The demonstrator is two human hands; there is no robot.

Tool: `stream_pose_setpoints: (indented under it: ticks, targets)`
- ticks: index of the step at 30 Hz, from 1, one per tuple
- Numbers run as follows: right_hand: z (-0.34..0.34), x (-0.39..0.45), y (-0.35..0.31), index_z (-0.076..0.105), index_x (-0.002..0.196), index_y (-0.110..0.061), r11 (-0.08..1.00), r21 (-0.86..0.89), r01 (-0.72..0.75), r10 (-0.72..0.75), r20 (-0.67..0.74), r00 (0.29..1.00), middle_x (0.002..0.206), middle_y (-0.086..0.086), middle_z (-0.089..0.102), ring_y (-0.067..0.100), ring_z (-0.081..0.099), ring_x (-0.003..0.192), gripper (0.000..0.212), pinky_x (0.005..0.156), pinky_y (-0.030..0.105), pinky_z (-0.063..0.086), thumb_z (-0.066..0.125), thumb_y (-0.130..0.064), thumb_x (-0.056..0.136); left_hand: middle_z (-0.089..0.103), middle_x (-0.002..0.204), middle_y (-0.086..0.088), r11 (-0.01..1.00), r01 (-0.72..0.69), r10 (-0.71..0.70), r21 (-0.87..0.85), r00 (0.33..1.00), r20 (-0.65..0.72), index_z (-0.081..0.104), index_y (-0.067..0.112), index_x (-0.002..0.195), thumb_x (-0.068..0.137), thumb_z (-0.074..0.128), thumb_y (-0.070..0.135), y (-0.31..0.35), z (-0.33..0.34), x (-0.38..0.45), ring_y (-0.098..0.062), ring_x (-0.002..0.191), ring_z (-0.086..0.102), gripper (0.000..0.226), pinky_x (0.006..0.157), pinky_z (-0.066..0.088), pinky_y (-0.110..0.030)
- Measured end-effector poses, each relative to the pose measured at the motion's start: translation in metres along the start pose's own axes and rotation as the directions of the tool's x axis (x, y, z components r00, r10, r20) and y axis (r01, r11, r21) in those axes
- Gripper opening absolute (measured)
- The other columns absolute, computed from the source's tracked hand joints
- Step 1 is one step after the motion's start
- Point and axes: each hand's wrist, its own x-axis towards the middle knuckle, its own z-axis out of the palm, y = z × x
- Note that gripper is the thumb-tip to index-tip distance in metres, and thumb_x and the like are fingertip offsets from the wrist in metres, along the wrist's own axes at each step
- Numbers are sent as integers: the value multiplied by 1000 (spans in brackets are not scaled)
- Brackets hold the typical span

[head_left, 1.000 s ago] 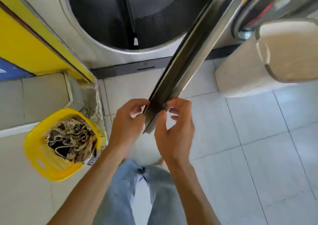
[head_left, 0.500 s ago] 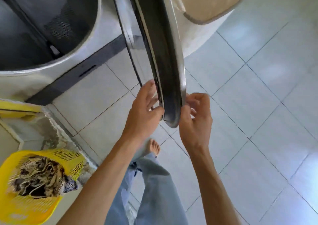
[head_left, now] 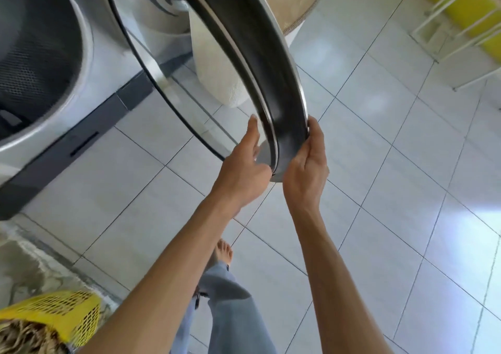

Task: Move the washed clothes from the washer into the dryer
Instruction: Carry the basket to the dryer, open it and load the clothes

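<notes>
Both hands, left hand point(head_left: 244, 174) and right hand point(head_left: 306, 169), still clasp the round black-rimmed machine door point(head_left: 273, 88), swung wider; drum point(head_left: 35, 55) at upper left now accessible.

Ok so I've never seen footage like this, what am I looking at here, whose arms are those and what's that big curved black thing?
The camera sits on a person's head, looking down, so the arms are their own. The curved black thing is the machine's round door, swung open. The left hand and right hand hold its lower edge between them. At the left is the open, dark drum. On the tiled floor stand a pale hamper behind the door and a yellow basket with patterned cloth.
</notes>
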Motion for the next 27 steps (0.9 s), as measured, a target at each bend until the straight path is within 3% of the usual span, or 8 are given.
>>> stream_pose_setpoints:
  ticks: [3,7,10,12,14,17,22,27]
  targets:
    - [3,11,-4,51,132,-38,1000,-2,-11,11,-31,999,107,-12,68,16,64,98,42,87,39,54,30,-23,99,27,160,16,999,-10,10,38,1000,12,-1,48,154,93,45,-4,3,1,11,-10,146,32,92,63,39,3]
    - [0,25,-4,53,132,-38,999,2,-37,37,-46,998,100,-19,65,-2,62,89,42,79,21,51,34,-17,102,30,159,16,1000,-26,25,18,999,19,0,47,154,92,47,-5,4,8,21,-11,145,34,93,90,40,-21]
    - [-12,34,-8,54,134,-36,997,-66,-45,46,13,999,93,-28,62,-9,59,82,43,73,12,47,33,-17,102,29,159,18,1000,-27,27,-12,999,31,1,50,153,92,45,-4,6,10,24,-7,146,31,92,82,37,-6]
    - [-23,33,-14,51,141,-34,991,-129,-32,37,37,999,110,-20,68,-5,61,92,48,84,18,50,34,-14,101,28,159,18,999,-13,16,-52,999,51,3,51,152,91,43,-5,4,6,25,-4,146,29,92,76,35,-6]
    - [-34,20,-24,49,146,-29,985,-163,53,-57,-18,998,129,-21,64,-18,56,98,52,88,4,43,38,-9,100,29,159,16,995,-6,11,-99,999,50,7,48,153,88,40,-8,-1,-5,22,-5,146,30,92,92,38,-14]
    - [-37,-18,-41,57,141,-22,965,-103,241,-240,15,971,127,-24,61,-27,53,101,50,86,-2,40,42,-1,98,37,157,12,986,11,-15,-168,1000,-25,16,42,154,81,38,-8,-13,-31,10,-4,142,37,91,116,35,-36]
    - [21,-78,-53,56,141,-19,885,-62,461,-394,425,815,132,-14,64,8,68,109,52,91,26,56,43,-1,94,42,154,10,959,93,-152,-268,966,-209,29,34,153,76,36,-13,-63,-95,-30,-2,136,45,91,112,41,-33]
    - [99,-126,-65,57,140,-19,808,32,589,-410,748,522,124,1,72,16,69,87,53,80,26,57,43,-1,92,47,151,6,939,149,-280,-310,855,-437,42,26,149,80,39,-11,-131,-171,-94,-6,135,48,79,115,38,-35]
